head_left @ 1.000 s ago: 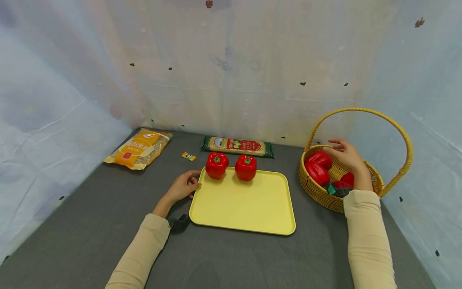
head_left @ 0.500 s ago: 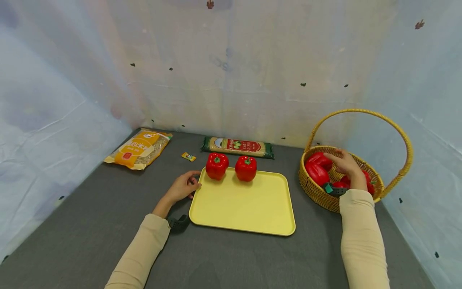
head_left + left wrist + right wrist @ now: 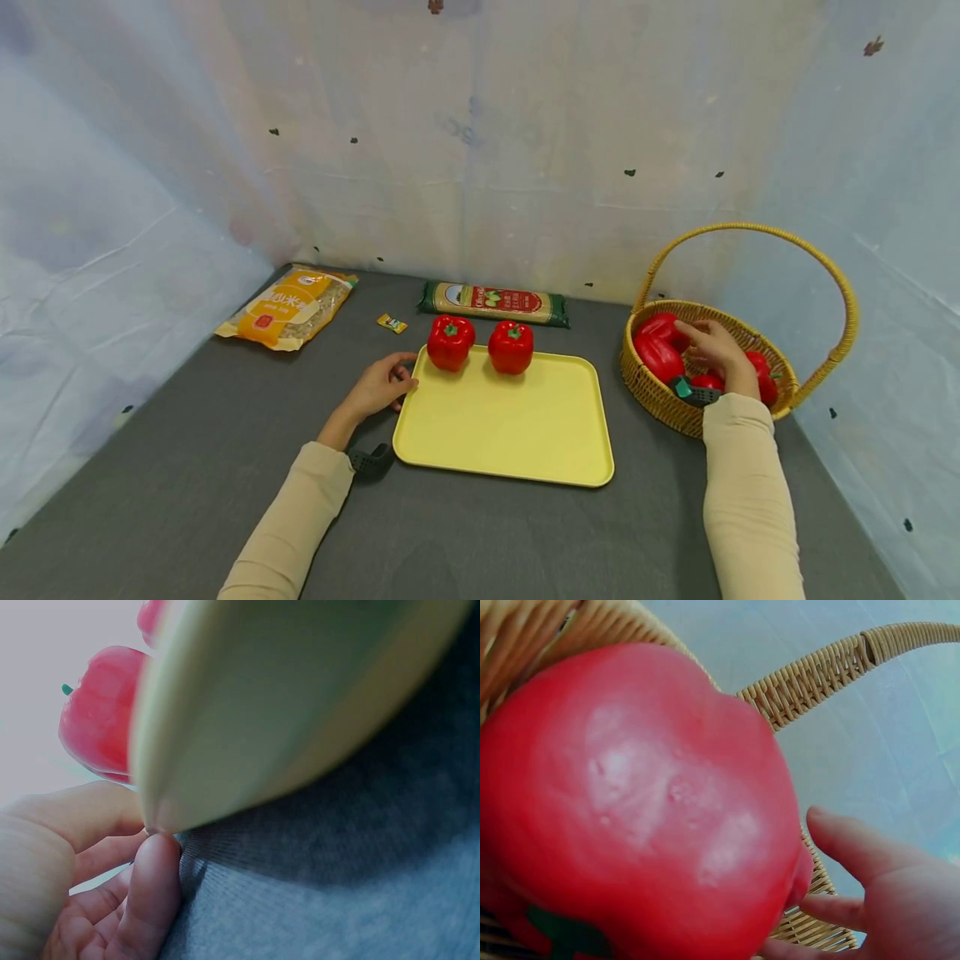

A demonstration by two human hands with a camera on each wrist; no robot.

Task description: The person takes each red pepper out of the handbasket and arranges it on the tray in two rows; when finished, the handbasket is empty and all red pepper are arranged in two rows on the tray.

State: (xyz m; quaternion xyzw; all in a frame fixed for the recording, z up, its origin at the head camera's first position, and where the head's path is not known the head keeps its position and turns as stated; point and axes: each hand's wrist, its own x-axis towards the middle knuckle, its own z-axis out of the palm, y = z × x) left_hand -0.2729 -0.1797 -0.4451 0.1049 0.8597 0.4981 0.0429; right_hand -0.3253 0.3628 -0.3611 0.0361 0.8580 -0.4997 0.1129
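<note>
A yellow tray [image 3: 510, 425] lies on the table, and my left hand [image 3: 377, 389] pinches its left rim between thumb and fingers, as the left wrist view shows. Two red bell peppers stand along the tray's back edge: a left one [image 3: 451, 343] and a right one [image 3: 512, 348]. My right hand [image 3: 716, 346] is inside the wicker basket [image 3: 656, 404], its fingers spread beside a red bell pepper [image 3: 660, 358]. That hand [image 3: 907, 900] holds nothing in the right wrist view; a large red pepper [image 3: 645, 802] fills the view beside it. Its lower fingers are partly hidden.
The basket's tall handle [image 3: 843, 292] arches over my right hand. More red peppers [image 3: 761, 375] lie in the basket. Behind the tray lies a green-ended spaghetti packet [image 3: 495, 303]. A small yellow sachet [image 3: 392, 323] and a bag of grain [image 3: 292, 308] lie at the back left.
My right hand has moved lower into the basket and slightly left, towards the peppers on its left side. The left hand, tray and two peppers on it have stayed put.
</note>
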